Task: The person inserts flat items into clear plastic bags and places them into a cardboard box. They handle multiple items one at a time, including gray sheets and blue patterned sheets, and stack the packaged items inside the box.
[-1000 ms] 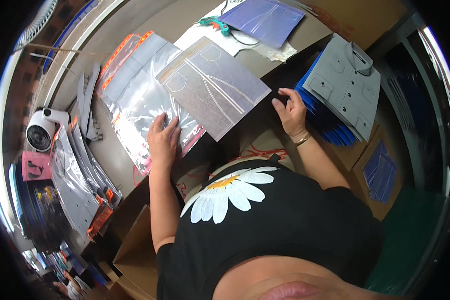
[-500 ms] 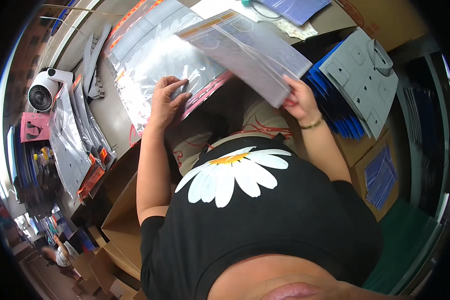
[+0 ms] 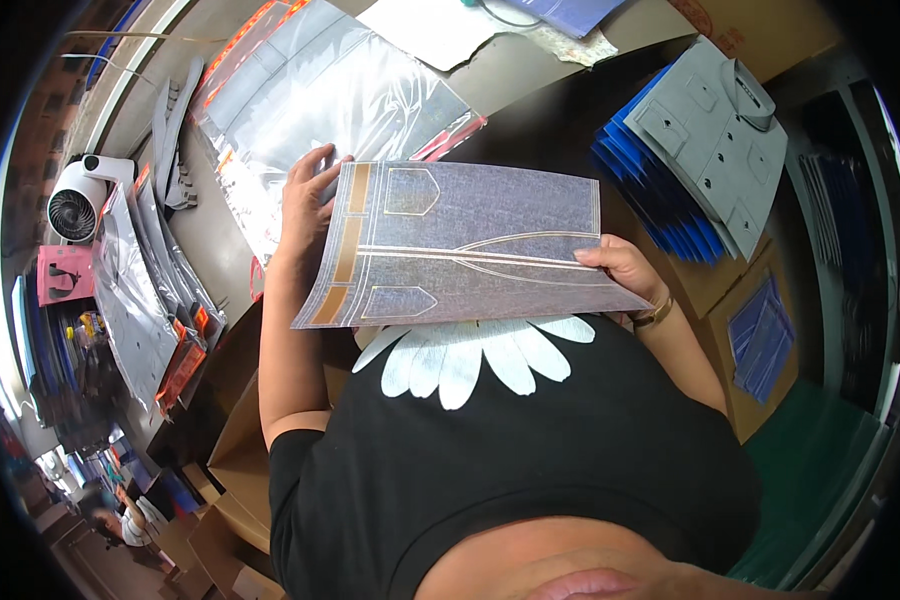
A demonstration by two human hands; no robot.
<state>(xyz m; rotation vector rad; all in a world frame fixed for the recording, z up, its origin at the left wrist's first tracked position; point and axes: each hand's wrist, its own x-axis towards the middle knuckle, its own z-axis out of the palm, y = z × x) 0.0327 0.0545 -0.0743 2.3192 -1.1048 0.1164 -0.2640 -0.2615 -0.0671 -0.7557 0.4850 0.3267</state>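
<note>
My right hand grips the right edge of a flat paper sheet printed like jeans, with a brown belt band and stitched pockets. Its thumb lies on top and the fingers are underneath. The sheet spans the space before my chest. Beside its left end is my left hand, fingers apart, lying at the edge of clear-wrapped grey packages on the table; part of this hand is hidden behind the sheet.
At the right stands a grey jacket-shaped paper piece over blue folded sheets. A white fan, wrapped grey pieces and grey belts are at the left. Cardboard boxes stand lower left, where another person shows.
My right hand has brought the jeans-printed sheet down and nearer, turning its printed face up in front of my chest. My left hand has shifted slightly left.
</note>
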